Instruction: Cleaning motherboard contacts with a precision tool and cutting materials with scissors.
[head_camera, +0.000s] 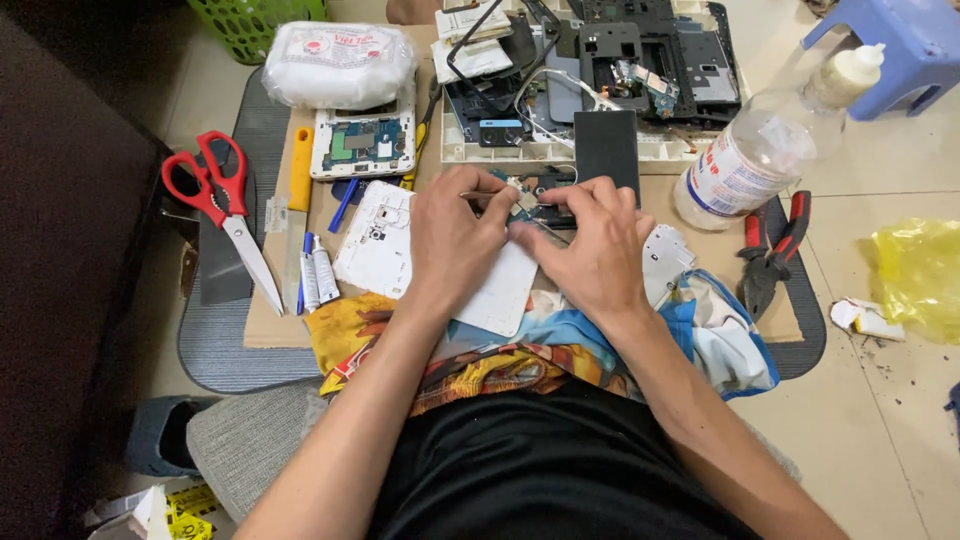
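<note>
You've got a cardboard sheet as your worktop, sitting on a grey ribbed mat on the tiled floor. On the cardboard: red scissors, a white tray of phone parts, and a clear bottle. Red pliers lie across the mat's edge.

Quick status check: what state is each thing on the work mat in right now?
left hand: gripping a thin metal tool
right hand: pressing down on small circuit board
red scissors: closed, lying flat
red pliers: lying flat, handles apart
clear bottle: capped, tipped on its side
phone frame: opened, board exposed
</note>
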